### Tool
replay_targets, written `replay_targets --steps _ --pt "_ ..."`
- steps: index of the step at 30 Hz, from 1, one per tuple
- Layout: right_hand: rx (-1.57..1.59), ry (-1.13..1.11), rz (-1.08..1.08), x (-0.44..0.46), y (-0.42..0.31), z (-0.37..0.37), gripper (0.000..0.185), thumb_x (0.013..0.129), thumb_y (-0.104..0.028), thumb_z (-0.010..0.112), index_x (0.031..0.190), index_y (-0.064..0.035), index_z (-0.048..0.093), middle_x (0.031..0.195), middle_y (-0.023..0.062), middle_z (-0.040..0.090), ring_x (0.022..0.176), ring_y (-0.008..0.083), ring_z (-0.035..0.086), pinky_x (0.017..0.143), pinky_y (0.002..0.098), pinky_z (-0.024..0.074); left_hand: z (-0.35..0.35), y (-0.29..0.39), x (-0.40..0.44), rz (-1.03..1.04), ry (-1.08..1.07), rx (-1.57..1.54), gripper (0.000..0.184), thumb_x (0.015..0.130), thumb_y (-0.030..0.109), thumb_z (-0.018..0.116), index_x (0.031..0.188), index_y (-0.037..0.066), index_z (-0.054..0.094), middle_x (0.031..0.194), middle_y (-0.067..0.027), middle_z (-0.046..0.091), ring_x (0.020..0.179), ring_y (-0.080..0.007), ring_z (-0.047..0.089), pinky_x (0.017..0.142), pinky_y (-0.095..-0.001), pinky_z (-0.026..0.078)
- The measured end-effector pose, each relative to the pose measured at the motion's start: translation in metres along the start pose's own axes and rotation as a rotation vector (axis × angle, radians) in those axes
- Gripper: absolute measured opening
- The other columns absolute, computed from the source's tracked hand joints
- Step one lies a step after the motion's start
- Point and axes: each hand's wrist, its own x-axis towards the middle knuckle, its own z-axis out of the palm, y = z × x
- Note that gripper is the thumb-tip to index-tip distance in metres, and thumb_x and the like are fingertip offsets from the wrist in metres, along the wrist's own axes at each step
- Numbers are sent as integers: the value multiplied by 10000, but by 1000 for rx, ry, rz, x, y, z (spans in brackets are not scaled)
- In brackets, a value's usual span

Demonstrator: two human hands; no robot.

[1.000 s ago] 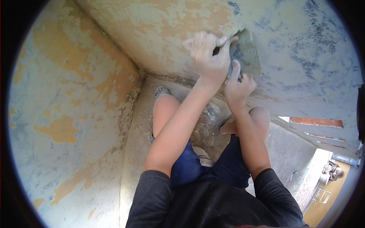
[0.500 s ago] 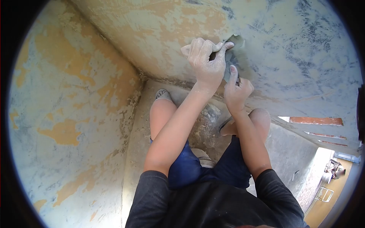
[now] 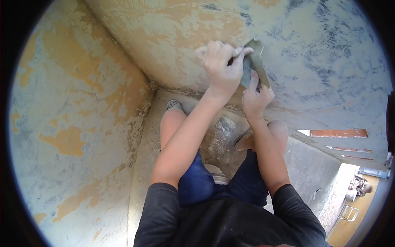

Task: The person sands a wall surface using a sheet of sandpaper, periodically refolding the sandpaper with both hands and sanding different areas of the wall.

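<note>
A bent, grey-green sheet of sandpaper point(image 3: 258, 61) is stretched between my two hands, in front of the patchy wall point(image 3: 312, 61). My left hand point(image 3: 222, 68), white with dust, is closed with its thumb and curled fingers pinching the sheet's left edge. Lower and to the right, my right hand point(image 3: 258, 100) grips the bottom of the sheet, its dusty thumb lying along the near face. The fingers behind the sheet are hidden. Whether the sheet touches the wall I cannot tell.
Another wall point(image 3: 70, 140) with peeling ochre patches meets this one in a corner at left. Below are my bent knees and a dusty concrete floor point(image 3: 224, 125). Slots point(image 3: 339, 133) open through the wall at right. Farther off stand a person point(image 3: 362, 186) and a white metal frame point(image 3: 349, 213).
The sandpaper has turned and bent, so more of its face and right edge shows. Both hands keep hold of it in nearly the same place. The view has shifted slightly.
</note>
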Motion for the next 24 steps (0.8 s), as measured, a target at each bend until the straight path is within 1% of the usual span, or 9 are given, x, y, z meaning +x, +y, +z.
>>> replay_targets --steps 4,6,10,12,15,19,21,22,24 --pt "-77 -148 92 13 -20 -4 119 983 -83 731 1059 3 761 854 193 742 655 325 714 600 393 527 7 -1 20 -7 90 -7 344 712 -11 905 732 121 587 690 13 539 683 -168 508 764 -350 307" --pt "-209 -99 -69 10 -12 -1 242 998 -141 735 819 21 731 557 122 630 482 281 610 529 398 450 8 -3 13 3 110 15 356 713 12 922 723 122 583 688 17 532 684 -163 509 765 -347 307" --pt "-150 -129 25 -19 11 -19 341 998 -204 746 745 22 713 554 125 623 457 293 578 527 415 439 -7 2 -27 -27 -61 45 364 716 53 939 735 128 583 700 7 526 681 -188 501 762 -356 311" --pt "-133 -325 96 -15 12 -33 205 987 -196 753 1022 6 766 830 187 746 618 306 697 573 384 502 -12 4 -31 -36 -178 26 358 721 78 940 754 130 587 709 0 520 684 -205 497 764 -362 313" --pt "-294 -562 419 1 2 -51 303 962 -287 792 1020 9 763 864 185 756 633 249 709 573 345 499 -30 0 -28 89 -244 38 316 710 65 908 786 142 612 714 5 506 689 -201 497 767 -357 307" --pt "-217 -767 573 4 21 -68 413 932 -361 827 1088 14 750 866 134 775 626 185 689 560 321 494 -64 8 -15 330 -306 88 296 687 31 879 829 166 657 712 22 488 683 -180 502 777 -353 303" --pt "381 -999 888 9 22 -76 441 950 -325 815 1194 28 712 942 97 783 695 154 681 613 322 534 -76 11 -17 371 -342 74 294 689 33 875 849 174 674 727 33 514 690 -173 514 786 -356 307" --pt "376 -993 886 10 21 -78 441 950 -325 815 1194 28 712 942 97 783 695 154 681 613 322 534 -81 12 -20 409 -379 63 294 690 35 871 869 183 690 741 44 540 696 -166 526 795 -358 310" --pt "998 -942 911 11 18 -82 544 965 -262 795 1381 28 597 1142 108 760 948 169 721 743 343 571 -91 15 -28 431 -411 44 296 689 51 853 908 198 719 810 61 613 741 -153 561 832 -364 323"
